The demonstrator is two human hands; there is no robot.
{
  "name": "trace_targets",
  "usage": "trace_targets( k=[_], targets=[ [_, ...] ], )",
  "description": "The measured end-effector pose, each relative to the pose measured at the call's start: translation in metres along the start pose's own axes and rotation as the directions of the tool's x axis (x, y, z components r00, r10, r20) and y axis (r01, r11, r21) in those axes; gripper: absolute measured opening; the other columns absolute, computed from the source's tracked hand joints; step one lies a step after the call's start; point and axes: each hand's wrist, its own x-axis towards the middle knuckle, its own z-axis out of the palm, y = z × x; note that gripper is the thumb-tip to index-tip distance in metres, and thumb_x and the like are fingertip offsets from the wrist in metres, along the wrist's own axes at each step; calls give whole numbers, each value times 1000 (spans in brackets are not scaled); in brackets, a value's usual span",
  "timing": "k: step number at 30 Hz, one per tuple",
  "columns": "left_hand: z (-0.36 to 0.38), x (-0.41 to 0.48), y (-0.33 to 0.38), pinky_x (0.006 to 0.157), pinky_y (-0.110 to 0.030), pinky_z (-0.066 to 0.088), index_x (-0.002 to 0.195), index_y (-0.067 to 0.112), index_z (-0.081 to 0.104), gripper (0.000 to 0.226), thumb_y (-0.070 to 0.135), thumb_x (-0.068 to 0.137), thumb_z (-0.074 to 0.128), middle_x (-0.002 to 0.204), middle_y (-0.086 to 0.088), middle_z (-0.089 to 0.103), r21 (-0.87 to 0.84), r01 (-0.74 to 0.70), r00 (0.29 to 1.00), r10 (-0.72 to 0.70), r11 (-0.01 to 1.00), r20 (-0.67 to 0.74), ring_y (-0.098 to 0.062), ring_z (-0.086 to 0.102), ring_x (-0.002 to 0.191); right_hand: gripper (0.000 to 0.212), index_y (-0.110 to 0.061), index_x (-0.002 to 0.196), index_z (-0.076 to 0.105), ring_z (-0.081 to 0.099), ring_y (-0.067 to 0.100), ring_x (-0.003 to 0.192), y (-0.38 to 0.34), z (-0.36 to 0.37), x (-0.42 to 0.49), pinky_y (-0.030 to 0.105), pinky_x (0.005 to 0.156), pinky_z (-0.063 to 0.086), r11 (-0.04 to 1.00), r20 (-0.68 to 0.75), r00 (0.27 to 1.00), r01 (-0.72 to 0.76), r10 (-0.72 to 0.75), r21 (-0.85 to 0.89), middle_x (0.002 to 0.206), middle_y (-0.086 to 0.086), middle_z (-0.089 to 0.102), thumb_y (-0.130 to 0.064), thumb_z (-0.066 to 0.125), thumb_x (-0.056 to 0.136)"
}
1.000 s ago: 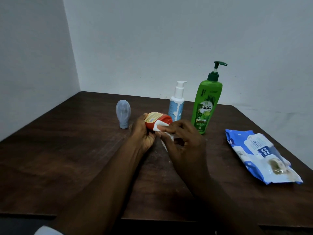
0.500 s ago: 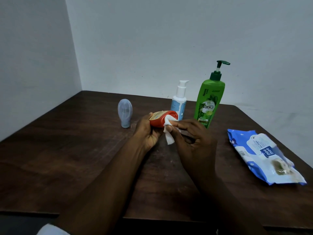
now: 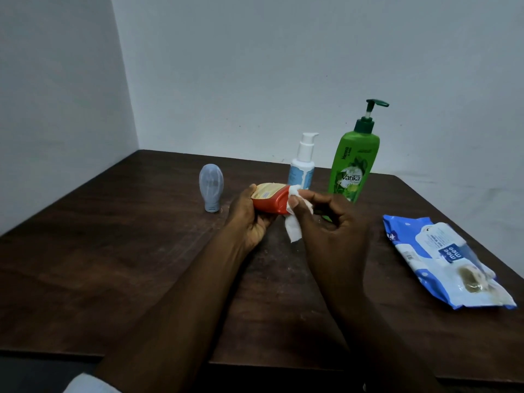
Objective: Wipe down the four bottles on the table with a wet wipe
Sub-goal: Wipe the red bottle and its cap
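Fingers of the left hand [image 3: 249,219] are curled round a red bottle [image 3: 270,201] held sideways above the middle of the table [image 3: 113,265], and a wet wipe [image 3: 293,228] is pinched against it by the right hand [image 3: 331,231]. A white pump bottle [image 3: 302,168] and a green pump bottle [image 3: 353,168] just behind could be toppled by a wide stroke. What is held in the grey bottle [image 3: 211,187] and in the wipes pack [image 3: 442,259] by the right edge cannot be told.

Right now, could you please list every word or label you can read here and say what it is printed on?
"Vatika": front of the green pump bottle.
"Henna": sideways near that bottle's top, faint.
"mee mee": blue patch on the wipes pack, upside down from here.
Too blurred: the red bottle's yellow label, the white pump bottle, the pack's small print.
The grey bottle shows none.
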Motion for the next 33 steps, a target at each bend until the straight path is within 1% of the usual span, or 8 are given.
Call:
trace_targets(
  k=[3, 8, 11, 16, 23, 26, 30, 33],
  targets=[
    [0, -1, 0, 47, -36, 59, 142, 2, 41, 50, 28, 102, 55, 128, -28, 59, -4, 2, 1000, -2, 1000, -22, -34, 68, 95, 18, -11, 106, 76, 62, 4, 87, 4, -2, -5, 15, 78, 48, 940, 56, 956, 294, -289, -174, 93, -3, 65, -13, 77, 88],
    [-1, 2, 1, 53, -43, 58, 141, -1, 41, 56, 36, 101, 54, 128, -28, 58, -22, 52, 999, -51, 998, 12, -37, 64, 97, 20, -11, 108, 75, 62, 20, 95, 16, -7, -14, 36, 82, 52, 852, 284, 863, 481, -418, -209, 102, 5, 66, -6, 69, 89],
    [2, -2, -1, 69, -47, 57, 137, -2, 46, 50, 34, 102, 53, 109, -26, 63, 10, 41, 999, -41, 999, 7, -33, 65, 90, 17, -12, 106, 76, 63, 17, 91, 21, -13, -14, 33, 81, 52, 875, 307, 875, 442, -373, -197, 99, 2, 67, -7, 70, 90],
    [0, -3, 3, 48, -34, 60, 140, 0, 42, 48, 27, 102, 53, 113, -25, 63, -23, -36, 999, 35, 999, -33, -29, 67, 86, 13, -7, 99, 77, 65, 12, 85, 13, -28, -2, 15, 76, 47, 918, 134, 932, 357, -337, -173, 90, 5, 69, -6, 76, 86],
    [-1, -1, 0, 54, -38, 62, 141, -1, 42, 51, 29, 102, 54, 128, -28, 60, 2, -12, 1000, 12, 1000, -8, -32, 67, 95, 16, -10, 101, 77, 63, 0, 91, 9, -19, 6, 11, 76, 45, 953, 57, 960, 278, -273, -120, 93, -3, 68, -17, 78, 87],
    [-1, 1, -1, 50, -35, 60, 141, -1, 41, 51, 29, 101, 55, 129, -28, 60, 7, -12, 1000, 12, 1000, -12, -32, 67, 97, 16, -12, 102, 76, 65, 2, 92, 7, -11, 14, 18, 72, 51, 967, 40, 970, 244, -242, -78, 95, -7, 67, -17, 78, 87],
    [-1, 2, 0, 46, -33, 57, 143, -1, 40, 53, 29, 102, 54, 131, -27, 59, -10, -8, 1000, 8, 1000, 1, -31, 68, 88, 18, -7, 104, 77, 64, 15, 94, 9, -4, 15, 20, 84, 49, 901, 110, 919, 394, -380, -183, 99, 7, 68, -10, 78, 86],
    [-3, 2, 2, 37, -27, 51, 143, -3, 39, 53, 31, 103, 50, 131, -25, 56, -33, 17, 999, -16, 999, 28, -28, 71, 62, 21, -7, 108, 76, 57, 17, 97, 11, -5, 5, 18, 90, 42, 821, 247, 836, 537, -489, -193, 104, 11, 65, -7, 75, 87]
  ],
)
